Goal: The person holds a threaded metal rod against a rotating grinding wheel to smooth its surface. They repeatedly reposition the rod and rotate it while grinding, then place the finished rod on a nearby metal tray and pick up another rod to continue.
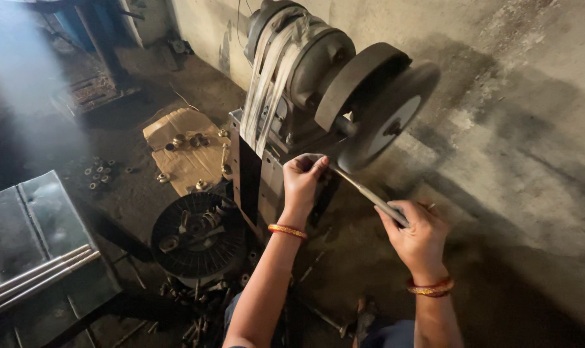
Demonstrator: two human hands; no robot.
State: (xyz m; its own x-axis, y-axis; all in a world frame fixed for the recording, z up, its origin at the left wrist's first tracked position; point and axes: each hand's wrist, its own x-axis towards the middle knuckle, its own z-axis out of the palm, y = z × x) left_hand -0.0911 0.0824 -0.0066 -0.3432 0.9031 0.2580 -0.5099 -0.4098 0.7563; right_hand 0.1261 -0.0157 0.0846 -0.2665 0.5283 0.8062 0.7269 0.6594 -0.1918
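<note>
Concrete floor (511, 193) and wall occupy the right of the view. A bench grinder (305, 84) stands on a dark pedestal against the wall, strapped over with pale cloth bands; its two grinding wheels (386, 116) face right, the nearer one pale on its face. At lower left lies a grey metal sheet (35, 219) carrying three threaded rods (38, 274) laid parallel, running lower left to upper right. Below the grinder base sits a round black wire basket (199, 238) holding dark metal parts, nuts and fittings among them; exact kinds cannot be told. Behind it a flat cardboard piece (186, 151) on the floor bears several loose nuts and small rings, with more scattered on the floor to its left. The metal rod (369, 193) is held just below the nearer wheel, its long axis running from upper left down to lower right, the upper end pointing toward the wheel's lower rim; contact with the wheel cannot be confirmed. The left hand (303, 180) has a closed grip on the rod's upper end; the right hand (418, 235) has a closed grip on its lower end. Both wrists carry bangles.
</note>
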